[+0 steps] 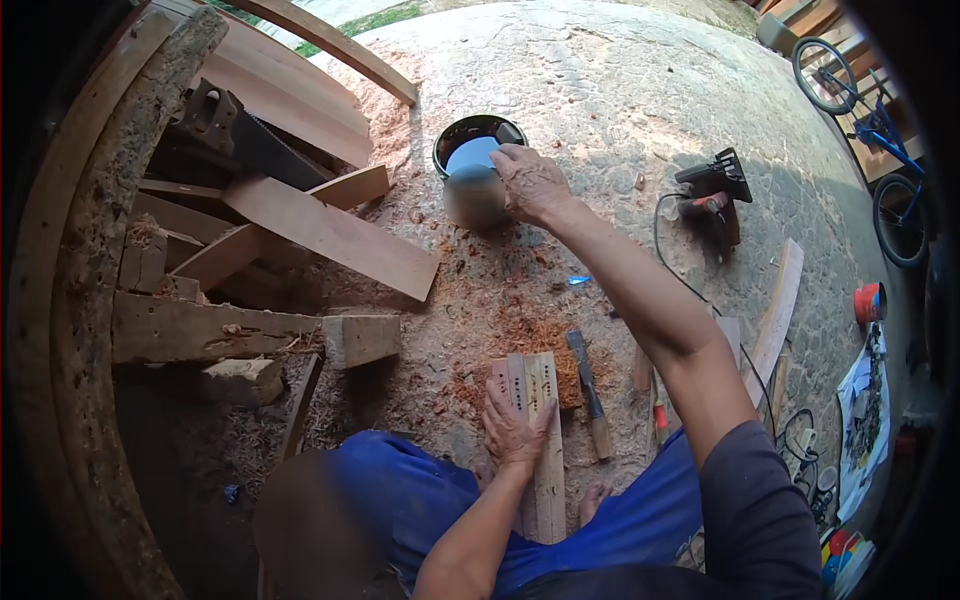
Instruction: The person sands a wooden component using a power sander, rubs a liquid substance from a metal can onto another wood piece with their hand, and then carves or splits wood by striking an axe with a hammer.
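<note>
My left hand [518, 430] lies across several narrow wooden slats [543, 470], fingers along one side and thumb over the other. Small dark holes or marks run in rows near the far ends of these slats. A chisel [590, 395] lies on the ground just right of them, beside a heap of orange-brown wood shavings [520, 328]. Farther off, my right hand [533, 183] reaches to the right side of a round dark container [441, 150] with a pale blue inside. Its fingers are closed by the rim near a small dark piece; what they hold is unclear. A blurred patch hides the container's near side.
Boards [335, 235], a handsaw [235, 130] and a thick wooden beam [220, 332] crowd the left. On the right are a corded red-and-black power tool [710, 205], a loose plank [775, 310], a red can [869, 303] and a blue bicycle [885, 135].
</note>
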`<state>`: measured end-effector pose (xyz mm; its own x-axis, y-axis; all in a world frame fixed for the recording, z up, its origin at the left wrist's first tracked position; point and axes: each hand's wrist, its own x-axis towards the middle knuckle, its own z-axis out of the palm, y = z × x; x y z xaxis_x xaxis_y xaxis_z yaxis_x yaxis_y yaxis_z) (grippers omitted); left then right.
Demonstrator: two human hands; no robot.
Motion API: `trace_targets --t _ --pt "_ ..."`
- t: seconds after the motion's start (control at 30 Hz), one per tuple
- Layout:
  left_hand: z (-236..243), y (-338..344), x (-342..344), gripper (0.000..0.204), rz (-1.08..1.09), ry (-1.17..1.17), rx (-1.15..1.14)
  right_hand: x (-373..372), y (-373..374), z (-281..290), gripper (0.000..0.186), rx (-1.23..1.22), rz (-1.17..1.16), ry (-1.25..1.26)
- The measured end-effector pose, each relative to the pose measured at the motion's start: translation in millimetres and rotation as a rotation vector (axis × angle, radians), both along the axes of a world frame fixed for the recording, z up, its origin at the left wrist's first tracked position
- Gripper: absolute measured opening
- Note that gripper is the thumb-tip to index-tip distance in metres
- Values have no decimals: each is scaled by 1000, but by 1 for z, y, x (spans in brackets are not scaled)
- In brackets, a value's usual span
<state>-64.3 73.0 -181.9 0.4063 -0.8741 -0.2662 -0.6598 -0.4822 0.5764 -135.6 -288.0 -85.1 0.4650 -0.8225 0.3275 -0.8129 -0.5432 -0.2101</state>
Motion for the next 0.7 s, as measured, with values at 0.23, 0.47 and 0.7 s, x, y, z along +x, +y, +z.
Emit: trace_targets --t 0.23,0.47,0.7 --pt "-7 7 11 118 7 3 10 63 -41 -33 26 240 120 409" --pt "-7 4 9 115 -12 -30 -28 61 -29 -26 27 322 170 437" --pt "-5 4 9 112 9 -44 2 60 16 -21 24 321 171 424"
